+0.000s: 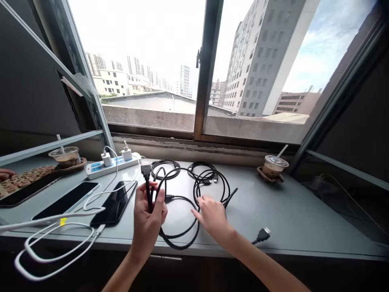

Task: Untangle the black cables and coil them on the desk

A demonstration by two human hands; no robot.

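Observation:
My left hand (148, 213) is closed around a black HDMI cable (182, 246), its plug (146, 170) pointing up above the fingers. Loops of this cable run across to my right hand (214, 215), whose fingers are curled over the loops at the right. Another black cable end with an HDMI plug (263, 234) sticks out past my right forearm near the desk's front edge. Two coiled black cables (177, 165) lie flat behind my hands. Small plugs show among the loops; which cable each belongs to, I cannot tell.
To the left lie two dark phones (114, 209) with white charging cables (57, 265), one drooping over the front edge. A power strip (100, 172) stands behind them. Drink cups (273, 167) sit at both sides. Another person's hand (6, 174) shows at far left.

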